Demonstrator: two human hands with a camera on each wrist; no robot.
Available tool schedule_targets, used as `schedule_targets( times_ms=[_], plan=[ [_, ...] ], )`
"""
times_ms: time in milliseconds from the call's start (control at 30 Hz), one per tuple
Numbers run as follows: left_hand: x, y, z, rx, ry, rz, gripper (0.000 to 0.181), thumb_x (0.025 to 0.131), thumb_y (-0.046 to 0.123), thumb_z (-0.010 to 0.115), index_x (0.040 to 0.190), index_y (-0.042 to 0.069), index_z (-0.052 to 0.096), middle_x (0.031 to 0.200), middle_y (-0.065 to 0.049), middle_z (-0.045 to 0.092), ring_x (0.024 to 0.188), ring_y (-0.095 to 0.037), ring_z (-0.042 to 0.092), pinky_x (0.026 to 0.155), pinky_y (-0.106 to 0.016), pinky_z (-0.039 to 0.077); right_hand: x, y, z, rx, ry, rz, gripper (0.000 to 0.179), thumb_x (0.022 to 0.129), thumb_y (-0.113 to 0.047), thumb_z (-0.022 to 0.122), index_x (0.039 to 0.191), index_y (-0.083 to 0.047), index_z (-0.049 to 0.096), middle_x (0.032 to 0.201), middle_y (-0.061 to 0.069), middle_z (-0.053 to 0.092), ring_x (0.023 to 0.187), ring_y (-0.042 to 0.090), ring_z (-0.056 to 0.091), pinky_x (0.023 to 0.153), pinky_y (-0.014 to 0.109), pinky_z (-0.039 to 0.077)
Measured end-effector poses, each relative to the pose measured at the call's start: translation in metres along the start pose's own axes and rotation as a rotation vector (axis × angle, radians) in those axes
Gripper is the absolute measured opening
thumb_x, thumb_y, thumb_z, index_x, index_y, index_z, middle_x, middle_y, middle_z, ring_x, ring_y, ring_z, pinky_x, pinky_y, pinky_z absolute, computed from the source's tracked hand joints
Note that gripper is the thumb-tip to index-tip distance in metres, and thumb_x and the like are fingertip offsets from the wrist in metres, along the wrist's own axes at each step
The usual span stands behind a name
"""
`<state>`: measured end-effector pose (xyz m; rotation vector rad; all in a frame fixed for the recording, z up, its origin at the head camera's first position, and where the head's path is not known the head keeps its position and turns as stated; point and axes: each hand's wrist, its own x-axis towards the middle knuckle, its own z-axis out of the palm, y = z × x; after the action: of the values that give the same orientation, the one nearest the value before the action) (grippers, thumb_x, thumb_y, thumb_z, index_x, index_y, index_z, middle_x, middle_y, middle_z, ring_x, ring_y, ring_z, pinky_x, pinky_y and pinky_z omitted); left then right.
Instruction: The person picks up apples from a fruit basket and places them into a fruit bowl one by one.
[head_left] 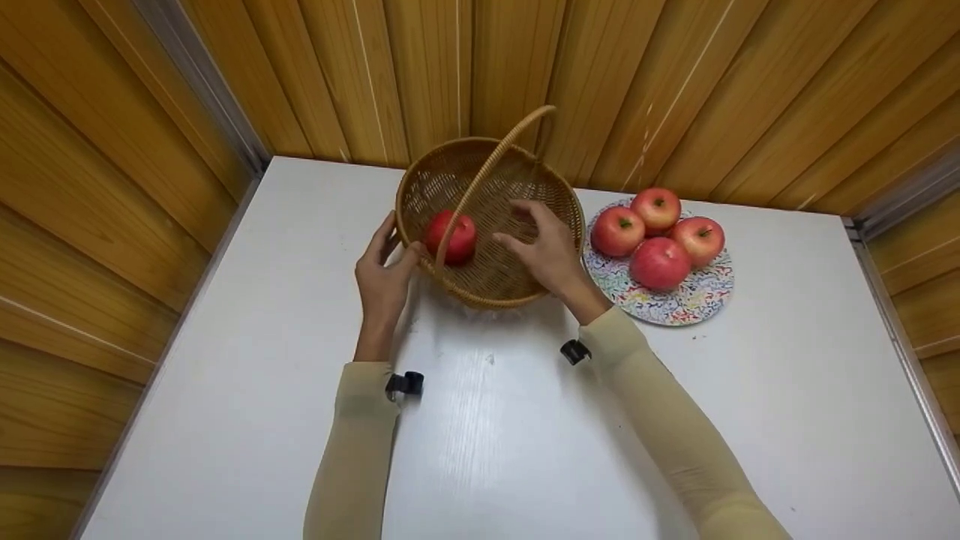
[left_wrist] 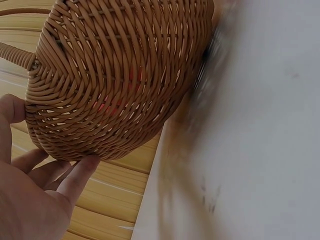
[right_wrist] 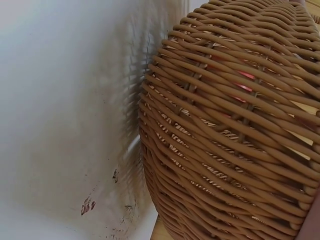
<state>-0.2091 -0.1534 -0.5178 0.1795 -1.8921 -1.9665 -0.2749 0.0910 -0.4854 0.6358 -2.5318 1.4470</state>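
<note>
A round wicker basket (head_left: 499,281) with a tall arched handle stands near the back of the white table. One red apple (head_left: 463,241) lies inside it, on the left, partly behind the handle. My left hand (head_left: 384,279) holds the basket's left side, its thumb at the rim and its fingers against the outer weave. Over the basket's interior is my right hand (head_left: 551,251), thumb and fingers spread apart with nothing between them. Through the weave (left_wrist: 115,65) in the left wrist view, bits of red show. The right wrist view is mostly basket wall (right_wrist: 225,120), with only a sliver of the hand.
Just right of the basket, a round plate (head_left: 701,296) with a multicoloured pattern bears several red apples (head_left: 660,264). Wood-look panels (head_left: 420,82) rise behind the table (head_left: 480,435) and along its sides. Small dark marks dot the tabletop.
</note>
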Motion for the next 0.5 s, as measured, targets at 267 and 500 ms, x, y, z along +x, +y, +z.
schedule_targets(
  times_ms=[267, 500],
  plan=[
    [-0.0007, -0.0032, 0.0001, 0.012, -0.022, 0.066, 0.060, 0.098, 0.011, 0.075, 0.155, 0.013, 0.056, 0.152, -0.005, 0.058, 0.139, -0.023, 0.055, 0.101, -0.037, 0.058, -0.0025, 0.0062, 0.0008, 0.022, -0.024, -0.011, 0.059, 0.093, -0.015, 0.085, 0.141, 0.008, 0.060, 0.138, 0.025, 0.063, 0.130, 0.039, 0.060, 0.111, 0.049, 0.049],
    [-0.0020, -0.0008, 0.0022, 0.013, -0.034, 0.096, 0.060, 0.098, 0.013, 0.074, 0.155, 0.013, 0.056, 0.154, -0.004, 0.056, 0.140, -0.024, 0.055, 0.099, -0.036, 0.059, -0.0057, 0.0089, 0.0010, -0.046, -0.104, 0.042, 0.064, 0.092, -0.019, 0.087, 0.145, 0.003, 0.059, 0.141, 0.020, 0.064, 0.132, 0.033, 0.060, 0.113, 0.048, 0.048]
  ],
)
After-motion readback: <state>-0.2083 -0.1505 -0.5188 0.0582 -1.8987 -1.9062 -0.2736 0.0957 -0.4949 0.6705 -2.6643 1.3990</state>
